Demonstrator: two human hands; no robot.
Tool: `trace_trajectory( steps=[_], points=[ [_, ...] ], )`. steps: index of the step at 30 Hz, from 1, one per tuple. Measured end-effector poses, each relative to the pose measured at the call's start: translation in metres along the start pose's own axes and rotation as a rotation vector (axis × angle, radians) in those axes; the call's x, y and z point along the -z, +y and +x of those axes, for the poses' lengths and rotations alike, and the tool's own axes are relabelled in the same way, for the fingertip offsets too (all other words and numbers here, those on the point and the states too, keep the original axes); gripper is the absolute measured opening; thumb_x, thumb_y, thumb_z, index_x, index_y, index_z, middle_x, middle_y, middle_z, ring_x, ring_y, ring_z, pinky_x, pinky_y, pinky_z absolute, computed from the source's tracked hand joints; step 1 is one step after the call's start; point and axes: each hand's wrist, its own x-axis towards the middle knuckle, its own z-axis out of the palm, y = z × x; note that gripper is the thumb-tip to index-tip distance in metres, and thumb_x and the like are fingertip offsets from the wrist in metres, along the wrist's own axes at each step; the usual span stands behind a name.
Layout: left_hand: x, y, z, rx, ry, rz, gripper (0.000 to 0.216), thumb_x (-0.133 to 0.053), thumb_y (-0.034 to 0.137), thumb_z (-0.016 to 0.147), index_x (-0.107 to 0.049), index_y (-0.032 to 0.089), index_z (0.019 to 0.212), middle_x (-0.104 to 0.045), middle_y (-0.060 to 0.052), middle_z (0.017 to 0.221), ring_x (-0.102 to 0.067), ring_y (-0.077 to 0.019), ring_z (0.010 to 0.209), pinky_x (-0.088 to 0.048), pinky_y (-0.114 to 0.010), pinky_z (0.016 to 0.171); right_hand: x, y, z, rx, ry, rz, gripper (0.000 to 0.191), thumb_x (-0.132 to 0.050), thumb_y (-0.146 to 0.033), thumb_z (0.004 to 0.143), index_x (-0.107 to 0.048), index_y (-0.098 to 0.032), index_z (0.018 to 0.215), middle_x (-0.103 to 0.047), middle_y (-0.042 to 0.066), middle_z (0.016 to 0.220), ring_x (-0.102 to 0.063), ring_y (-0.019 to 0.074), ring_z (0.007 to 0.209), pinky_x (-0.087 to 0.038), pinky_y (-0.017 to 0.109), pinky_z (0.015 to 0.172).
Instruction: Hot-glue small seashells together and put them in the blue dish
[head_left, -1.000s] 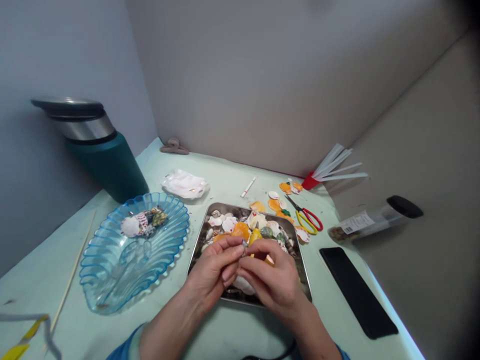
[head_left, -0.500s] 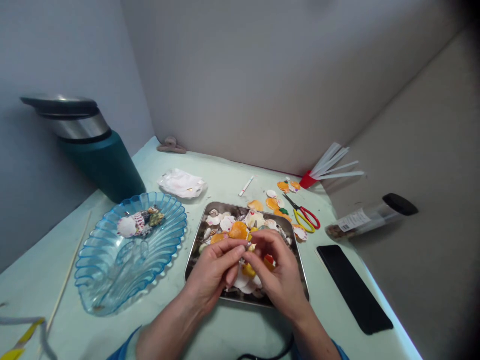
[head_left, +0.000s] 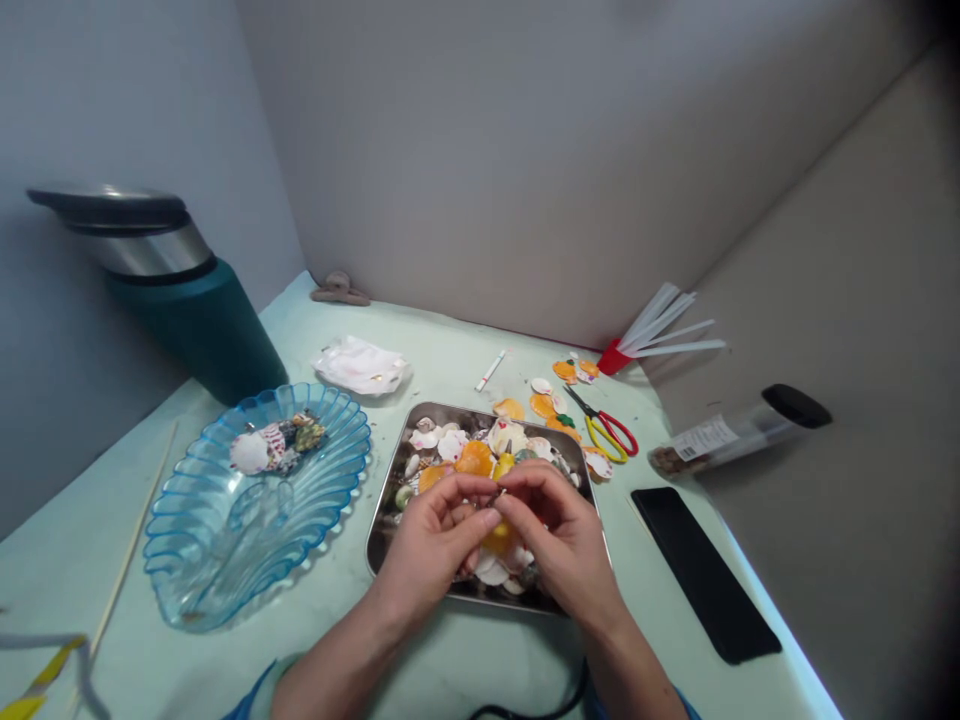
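Over a metal tray (head_left: 379, 500), my left hand (head_left: 435, 535) and my right hand (head_left: 566, 540) meet fingertip to fingertip. Both are closed in a pinch on something tiny between them, which the fingers mostly cover. White and orange seashells (head_left: 475, 459) fill the tray beneath, with some yellow pieces showing among them under my hands. To the left, a blue scalloped plastic dish (head_left: 255, 560) holds a small clump of shells (head_left: 277, 447).
Red-and-yellow-handled scissors (head_left: 611, 435) lie right of the tray, near loose orange shells (head_left: 562, 428). Farther right are a black phone (head_left: 705, 575), a clear tube (head_left: 724, 440) and glue sticks (head_left: 660, 330) in a red holder. A green bottle (head_left: 202, 320) stands behind the dish.
My fingertips have drawn closer together, and the small pale piece that showed between them is now mostly covered. The whole view has shifted slightly.
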Motion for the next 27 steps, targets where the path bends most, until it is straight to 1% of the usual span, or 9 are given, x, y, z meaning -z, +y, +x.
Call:
trace_trajectory(
  steps=[3,6,8,10,12,16,21,24,27],
  points=[
    [-0.0003,0.0,-0.0002,0.003,0.004,0.04,0.036,-0.077,0.041,0.067,-0.068,0.015,0.089,-0.05,0.006,0.047,-0.039,-0.0052,0.036,-0.028,-0.018,0.039,0.0003,0.001,-0.0009,-0.005,0.018,0.019,0.002,-0.062,-0.022,0.087,-0.063,-0.021,0.087,-0.059,0.002,0.086,-0.058,0.0162,0.079,-0.047,0.028,0.069],
    [0.0001,0.0005,-0.0007,0.005,0.011,0.088,0.033,-0.076,0.041,0.068,-0.07,0.014,0.086,-0.048,0.005,0.04,-0.04,-0.0068,0.035,-0.03,-0.019,0.04,0.0,0.0031,-0.0018,-0.018,0.033,0.038,0.003,-0.063,-0.023,0.086,-0.063,-0.021,0.086,-0.061,0.003,0.086,-0.059,0.0169,0.081,-0.048,0.028,0.071],
    [-0.0003,0.001,-0.001,0.002,0.041,0.087,0.029,-0.077,0.039,0.067,-0.071,0.015,0.081,-0.048,0.005,0.037,-0.04,-0.0077,0.034,-0.029,-0.019,0.04,-0.0008,0.0039,-0.0025,-0.063,0.037,0.057,0.006,-0.064,-0.025,0.085,-0.064,-0.021,0.09,-0.061,0.003,0.085,-0.059,0.0164,0.078,-0.049,0.028,0.068],
    [-0.0011,0.0016,-0.0011,0.004,0.07,0.062,0.027,-0.079,0.037,0.065,-0.071,0.015,0.078,-0.048,0.004,0.036,-0.04,-0.008,0.033,-0.028,-0.02,0.039,-0.0016,0.0038,-0.0031,-0.125,0.034,0.087,0.012,-0.065,-0.027,0.084,-0.063,-0.021,0.094,-0.061,0.002,0.081,-0.06,0.0151,0.071,-0.05,0.026,0.063],
    [-0.0017,0.002,-0.0012,0.006,0.088,0.044,0.025,-0.079,0.036,0.064,-0.072,0.016,0.078,-0.048,0.004,0.035,-0.039,-0.0078,0.032,-0.028,-0.02,0.039,-0.0021,0.0031,-0.0033,-0.158,0.02,0.113,0.013,-0.065,-0.029,0.084,-0.064,-0.021,0.094,-0.062,0.001,0.078,-0.06,0.014,0.067,-0.05,0.024,0.059],
    [-0.0012,0.0021,-0.0016,0.003,0.092,0.051,0.027,-0.079,0.037,0.064,-0.073,0.016,0.08,-0.048,0.004,0.034,-0.039,-0.0077,0.032,-0.029,-0.02,0.039,-0.0001,0.0016,-0.0023,-0.153,-0.006,0.132,0.013,-0.066,-0.031,0.083,-0.067,-0.021,0.091,-0.063,0.002,0.083,-0.06,0.0144,0.071,-0.051,0.026,0.063],
    [0.0001,0.0012,-0.0017,0.001,0.082,0.047,0.03,-0.077,0.039,0.066,-0.072,0.015,0.082,-0.049,0.005,0.034,-0.039,-0.0076,0.032,-0.029,-0.02,0.04,0.0025,0.0005,-0.0015,-0.186,-0.032,0.213,0.017,-0.069,-0.031,0.08,-0.067,-0.022,0.095,-0.063,0.002,0.083,-0.06,0.014,0.068,-0.051,0.025,0.059],
    [-0.0003,0.0011,-0.0016,-0.004,0.083,0.067,0.031,-0.076,0.04,0.067,-0.072,0.014,0.082,-0.048,0.005,0.034,-0.039,-0.0074,0.032,-0.028,-0.019,0.04,0.0006,0.0004,-0.0023,-0.159,-0.004,0.156,0.012,-0.068,-0.029,0.081,-0.067,-0.021,0.089,-0.065,0.002,0.083,-0.061,0.0149,0.071,-0.052,0.026,0.063],
    [-0.0009,0.0011,-0.0019,-0.012,0.103,0.085,0.032,-0.076,0.041,0.067,-0.072,0.013,0.082,-0.047,0.005,0.034,-0.039,-0.0076,0.032,-0.028,-0.019,0.04,-0.003,0.0004,-0.0035,-0.125,0.023,0.115,0.009,-0.066,-0.029,0.084,-0.067,-0.021,0.087,-0.065,0.002,0.081,-0.062,0.0146,0.071,-0.052,0.025,0.063]
  ],
)
